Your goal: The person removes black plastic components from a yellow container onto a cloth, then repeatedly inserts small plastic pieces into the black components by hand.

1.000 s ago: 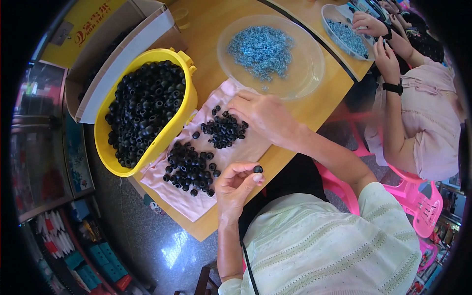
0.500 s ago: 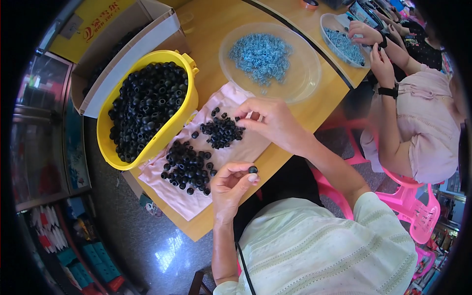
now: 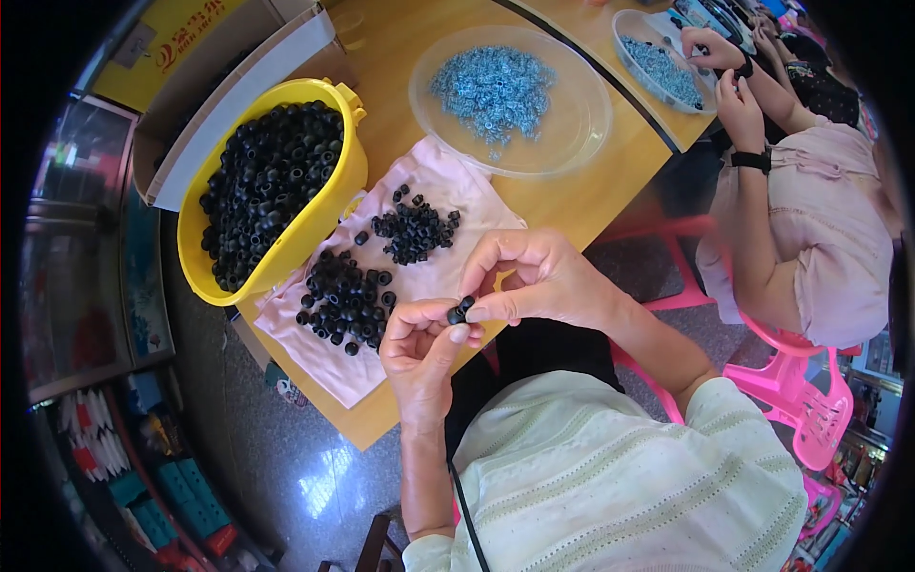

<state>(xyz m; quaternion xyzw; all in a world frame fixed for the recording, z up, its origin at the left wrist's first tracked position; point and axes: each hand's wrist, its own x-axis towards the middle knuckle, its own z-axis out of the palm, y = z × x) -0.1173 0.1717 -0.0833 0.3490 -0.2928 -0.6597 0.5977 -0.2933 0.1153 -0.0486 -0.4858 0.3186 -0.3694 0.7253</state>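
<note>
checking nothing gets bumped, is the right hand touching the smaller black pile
Apart: the head view shows pink cloth between right hand and smaller black pile.

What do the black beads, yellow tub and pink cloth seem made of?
Black beads: perhaps plastic or coated wood; low-sheen, uniformly dark surfaces leave it open. Yellow tub: probably plastic, smooth, evenly coloured and moulded-looking. Pink cloth: matte fabric, softly wrinkled; fibre unclear.
</note>
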